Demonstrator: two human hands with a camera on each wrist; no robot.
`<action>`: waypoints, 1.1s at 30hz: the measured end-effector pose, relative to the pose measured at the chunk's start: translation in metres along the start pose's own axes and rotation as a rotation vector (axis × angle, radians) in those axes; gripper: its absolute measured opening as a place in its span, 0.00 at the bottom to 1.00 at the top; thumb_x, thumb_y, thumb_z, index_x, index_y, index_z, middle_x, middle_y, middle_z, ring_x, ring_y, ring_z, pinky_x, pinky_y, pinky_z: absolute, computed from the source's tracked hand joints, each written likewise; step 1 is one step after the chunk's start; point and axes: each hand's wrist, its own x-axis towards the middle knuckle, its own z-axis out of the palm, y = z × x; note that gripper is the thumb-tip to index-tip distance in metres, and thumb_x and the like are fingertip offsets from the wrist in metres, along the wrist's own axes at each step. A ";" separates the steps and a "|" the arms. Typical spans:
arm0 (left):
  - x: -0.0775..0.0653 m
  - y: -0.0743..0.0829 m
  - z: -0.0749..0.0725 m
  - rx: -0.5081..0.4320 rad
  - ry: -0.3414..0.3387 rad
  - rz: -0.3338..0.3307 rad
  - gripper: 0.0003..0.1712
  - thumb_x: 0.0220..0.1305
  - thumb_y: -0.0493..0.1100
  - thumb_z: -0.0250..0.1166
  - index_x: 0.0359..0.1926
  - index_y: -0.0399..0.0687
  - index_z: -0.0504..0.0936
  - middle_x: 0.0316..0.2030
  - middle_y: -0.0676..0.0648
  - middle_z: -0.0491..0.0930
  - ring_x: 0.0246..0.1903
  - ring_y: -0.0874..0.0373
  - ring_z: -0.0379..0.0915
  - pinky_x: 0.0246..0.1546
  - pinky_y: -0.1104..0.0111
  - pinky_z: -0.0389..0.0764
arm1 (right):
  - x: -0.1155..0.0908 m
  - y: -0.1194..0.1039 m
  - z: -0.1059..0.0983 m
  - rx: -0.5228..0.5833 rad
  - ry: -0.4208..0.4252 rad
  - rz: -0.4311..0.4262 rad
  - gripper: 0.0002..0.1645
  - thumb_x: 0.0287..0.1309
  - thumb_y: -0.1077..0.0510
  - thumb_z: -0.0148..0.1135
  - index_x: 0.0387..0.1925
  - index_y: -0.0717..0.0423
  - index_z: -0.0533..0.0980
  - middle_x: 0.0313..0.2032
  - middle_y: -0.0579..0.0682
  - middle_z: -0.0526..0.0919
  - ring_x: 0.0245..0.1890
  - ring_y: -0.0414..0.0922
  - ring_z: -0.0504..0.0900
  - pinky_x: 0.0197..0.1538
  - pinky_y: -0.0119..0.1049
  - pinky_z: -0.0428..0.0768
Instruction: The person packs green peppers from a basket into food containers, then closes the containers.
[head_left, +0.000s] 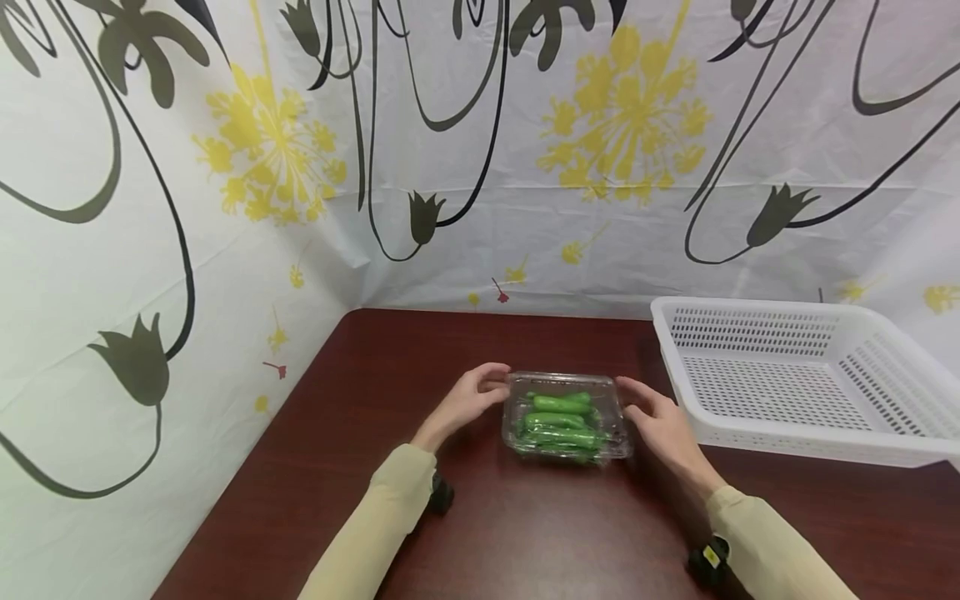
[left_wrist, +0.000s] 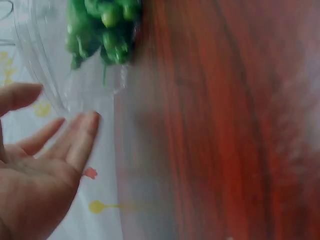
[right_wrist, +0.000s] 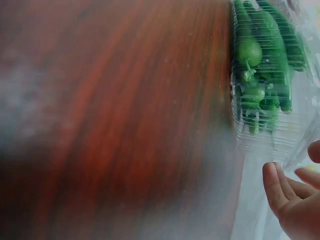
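Note:
A clear plastic clamshell box [head_left: 566, 454] sits on the dark red-brown table, its lid down. Inside lie several slim green vegetables [head_left: 558, 421] resembling small cucumbers; short stems show at their ends in the right wrist view. My left hand [head_left: 467, 402] is at the box's left side, fingertips right by its upper left corner. On the opposite side, my right hand [head_left: 663, 423] has its fingertips close to the right wall. Both wrist views show the fingers loosely extended beside the box [left_wrist: 95, 92], not wrapped round it.
A white perforated plastic basket [head_left: 678, 392] stands at the right rear of the table [head_left: 420, 350], just beyond my right hand. White cloth [head_left: 480, 275] with yellow and grey flower prints hangs behind and to the left.

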 end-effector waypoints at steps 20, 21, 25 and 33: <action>-0.063 0.033 0.034 -0.140 0.078 -0.297 0.25 0.65 0.40 0.61 0.58 0.29 0.71 0.42 0.39 0.82 0.36 0.46 0.82 0.34 0.60 0.85 | -0.049 -0.023 -0.004 0.295 -0.129 0.337 0.20 0.70 0.63 0.51 0.55 0.75 0.69 0.35 0.55 0.82 0.26 0.42 0.82 0.29 0.33 0.82; -0.065 0.034 0.036 -0.149 0.087 -0.313 0.22 0.65 0.40 0.61 0.55 0.30 0.72 0.40 0.40 0.82 0.33 0.48 0.82 0.31 0.63 0.84 | -0.049 -0.023 -0.004 0.295 -0.129 0.358 0.18 0.70 0.62 0.51 0.53 0.75 0.70 0.33 0.54 0.82 0.24 0.42 0.81 0.27 0.33 0.81; -0.069 0.036 0.041 -0.190 0.082 -0.377 0.13 0.65 0.41 0.59 0.43 0.33 0.78 0.29 0.45 0.80 0.23 0.58 0.74 0.22 0.72 0.77 | -0.051 -0.023 -0.003 0.289 -0.150 0.407 0.16 0.71 0.59 0.51 0.43 0.72 0.74 0.27 0.51 0.81 0.21 0.43 0.78 0.23 0.32 0.76; -0.072 0.037 0.047 -0.331 0.067 -0.371 0.11 0.63 0.36 0.58 0.38 0.29 0.80 0.24 0.49 0.76 0.21 0.62 0.70 0.22 0.75 0.74 | -0.052 -0.021 -0.001 0.393 -0.167 0.421 0.15 0.68 0.61 0.49 0.40 0.73 0.75 0.24 0.50 0.81 0.19 0.40 0.75 0.22 0.30 0.74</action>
